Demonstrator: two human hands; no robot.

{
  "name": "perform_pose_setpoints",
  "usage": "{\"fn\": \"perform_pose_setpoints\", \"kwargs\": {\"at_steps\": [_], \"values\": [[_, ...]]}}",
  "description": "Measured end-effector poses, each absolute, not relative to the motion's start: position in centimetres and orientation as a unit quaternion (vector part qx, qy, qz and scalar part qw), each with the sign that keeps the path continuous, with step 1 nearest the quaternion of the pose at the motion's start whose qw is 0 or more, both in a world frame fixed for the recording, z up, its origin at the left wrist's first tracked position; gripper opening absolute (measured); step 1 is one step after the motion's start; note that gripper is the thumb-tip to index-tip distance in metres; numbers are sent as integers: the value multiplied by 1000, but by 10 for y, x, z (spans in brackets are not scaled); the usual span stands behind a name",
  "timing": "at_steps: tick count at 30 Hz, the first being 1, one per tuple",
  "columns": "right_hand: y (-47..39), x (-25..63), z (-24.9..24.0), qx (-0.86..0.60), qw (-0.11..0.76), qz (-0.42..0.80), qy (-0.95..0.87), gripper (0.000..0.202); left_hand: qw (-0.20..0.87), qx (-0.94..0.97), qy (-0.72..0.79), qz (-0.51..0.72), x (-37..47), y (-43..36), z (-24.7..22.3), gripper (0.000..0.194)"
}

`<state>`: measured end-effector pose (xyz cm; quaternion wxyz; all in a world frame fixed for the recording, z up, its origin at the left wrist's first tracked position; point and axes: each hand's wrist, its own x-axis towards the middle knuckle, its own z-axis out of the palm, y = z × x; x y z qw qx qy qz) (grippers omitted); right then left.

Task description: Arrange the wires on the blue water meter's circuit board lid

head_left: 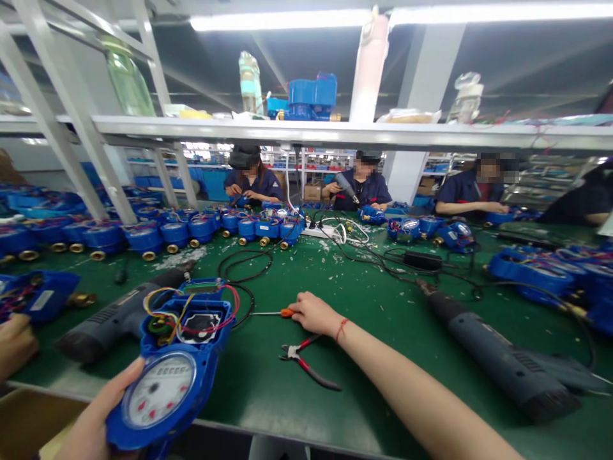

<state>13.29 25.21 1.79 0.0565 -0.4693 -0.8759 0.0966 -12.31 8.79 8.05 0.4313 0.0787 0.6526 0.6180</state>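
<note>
My left hand [103,409] is closed round a blue water meter [208,377], tilted so its round dial faces me. The meter's upper compartment is uncovered, and red, yellow and white wires loop out of it beside a black module. Over the green table [364,390], my right hand [313,313] grips the orange handle of a screwdriver [268,314], its thin shaft pointing left. Just below that hand lie cutting pliers [306,364] with red and black handles, jaws apart.
Heat guns lie left [124,313] and right [498,358]. Rows of blue meters [143,237] line the left side; more stand right [536,271]. A power strip [325,230] and black cables cross the middle. Another person's hand [16,345] is at far left. Several co-workers sit opposite, beneath a shelf [306,131].
</note>
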Motion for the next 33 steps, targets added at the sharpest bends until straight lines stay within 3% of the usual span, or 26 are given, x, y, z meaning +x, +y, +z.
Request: {"fn": "perform_pose_setpoints", "kwargs": {"at_steps": [5,11,15,20,26,30,33], "values": [[266,130,22,-595,87,64,-796,28,481,44,620,619,-117,92,88,11],[255,166,19,-583,84,82,-804,25,469,153,641,588,-119,114,68,3],[247,200,27,-657,91,56,-747,25,469,239,637,564,-110,134,70,14],[217,231,28,-610,78,100,-782,19,436,336,671,497,-104,160,73,36],[200,263,26,-710,96,92,-691,19,383,405,721,412,-108,185,77,33],[152,291,38,-651,125,164,-731,18,367,441,729,372,-120,195,78,39],[106,311,43,-563,103,260,-778,30,315,515,703,377,-129,200,74,40]]}}
